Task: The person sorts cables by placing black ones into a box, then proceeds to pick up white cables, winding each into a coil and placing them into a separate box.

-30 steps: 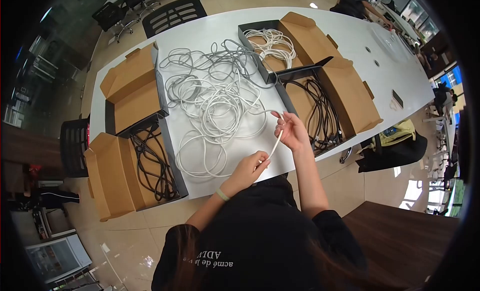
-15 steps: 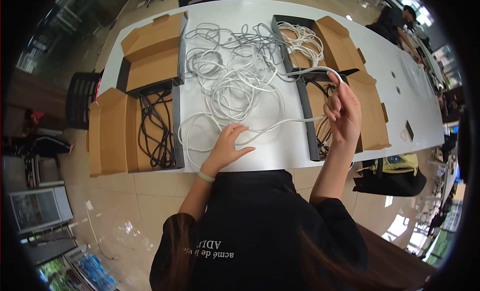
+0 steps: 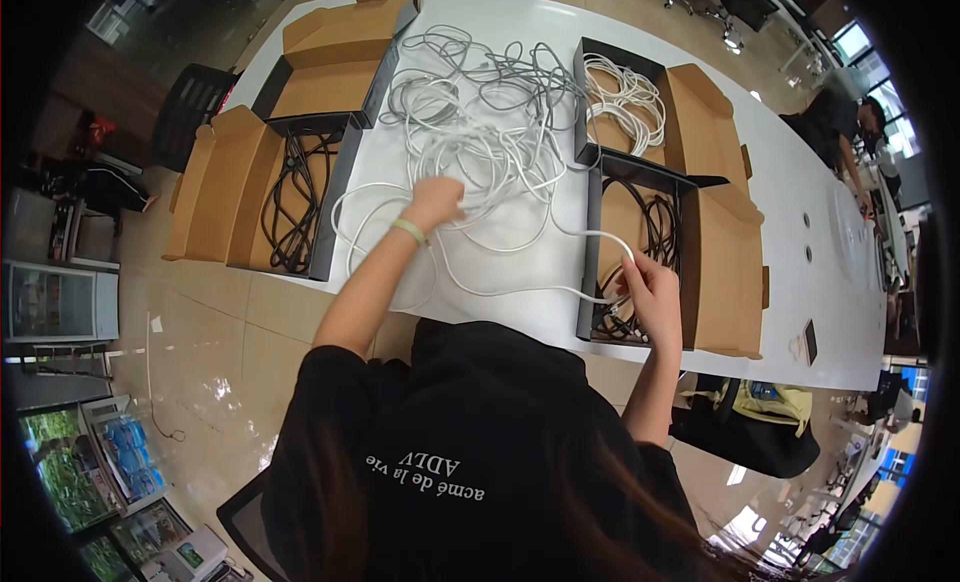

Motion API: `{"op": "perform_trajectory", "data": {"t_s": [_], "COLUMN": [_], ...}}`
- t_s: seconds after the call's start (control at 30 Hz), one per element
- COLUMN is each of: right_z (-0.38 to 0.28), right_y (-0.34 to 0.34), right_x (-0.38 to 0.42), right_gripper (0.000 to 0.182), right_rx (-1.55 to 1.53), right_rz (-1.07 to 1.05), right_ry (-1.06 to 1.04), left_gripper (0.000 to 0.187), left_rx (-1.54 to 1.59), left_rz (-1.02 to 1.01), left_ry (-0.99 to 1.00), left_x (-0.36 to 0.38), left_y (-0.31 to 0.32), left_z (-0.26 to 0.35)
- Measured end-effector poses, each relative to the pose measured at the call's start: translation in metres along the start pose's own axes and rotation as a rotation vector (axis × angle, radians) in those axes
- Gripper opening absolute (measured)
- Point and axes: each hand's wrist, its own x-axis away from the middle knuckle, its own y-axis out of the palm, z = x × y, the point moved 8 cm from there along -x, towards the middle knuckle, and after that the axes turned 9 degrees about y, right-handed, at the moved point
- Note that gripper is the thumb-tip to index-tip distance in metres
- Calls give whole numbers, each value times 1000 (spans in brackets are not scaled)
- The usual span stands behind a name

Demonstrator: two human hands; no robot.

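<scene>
— Cables [image 3: 480, 112] are heaped in a white and grey tangle at the middle of the tabletop [image 3: 780, 232], toward its far edge. Where is the strand being worked?

— One white cable [image 3: 520, 287] is drawn out of the heap toward the near edge. It is pinched in the right hand [image 3: 652, 297], fingers pressed together on it, over the near right box [image 3: 690, 262] where black cables are coiled.

— And the left hand [image 3: 437, 202]?

— It is closed into the near side of the heap, fingers curled on white strands; which strand is gripped cannot be told.

— What could go wrong?

— A snag is judged likely. The strand is looped through others, so if it is pulled hard, knots could be tightened or the whole heap dragged toward the near edge. The box rim is crossed by the cable too, so the box could be shifted or tipped off the edge.

— Anything else nearby?

— A far right box [image 3: 640, 92] with white coils, a near left box [image 3: 270, 192] with black cables, and a far left box [image 3: 335, 67] are set along the tabletop. Another person [image 3: 845, 132] is seen at the far right edge, well apart.
</scene>
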Motion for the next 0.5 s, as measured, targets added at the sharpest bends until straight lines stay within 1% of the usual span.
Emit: {"op": "perform_trajectory", "data": {"t_s": [0.03,0.07,0.13,0.17,0.2,0.23,0.27,0.3,0.33,0.37,0.4,0.43,0.47,0.5], "right_z": [12,17,13,19,23,21,13,-5,-12,-21,-30,-37,-36,-42], "right_y": [-5,-6,1,5,9,9,7,5,6,8,13,18,28,36], "right_x": [-1,-1,4,3,-2,-6,-9,-7,-11,-14,-18,-22,-30,-35], "right_gripper": [23,23,25,29,32,35,37,40,41,41,41,42,43,42], "right_rx": [146,381,428,366,389,496,464,429,376,369,232,98,-27,-226], "right_rz": [23,-14,-75,-76,-78,-45,57,158,127,136,74,12,-77,-164], "right_ry": [0,50,-50,-41,-18,-42,-170,-298,-288,-288,-279,-265,-227,-205], "left_gripper": [34,33,36,39,43,45,48,46,46,44,43,43,41,40], "left_rx": [10,17,34,37,42,78,114,176,170,391,618,621,821,1023], "left_rz": [54,104,364,442,521,613,702,786,792,862,919,912,893,864], "left_ry": [19,40,93,60,28,11,-6,-35,-25,43,111,121,174,231], "left_x": [0,1,6,7,9,12,17,26,26,27,28,29,30,30], "left_y": [-27,-58,-139,-173,-204,-231,-254,-273,-278,-282,-284,-282,-274,-265], "left_z": [5,10,30,33,34,33,33,38,41,40,40,46,52,60]}}
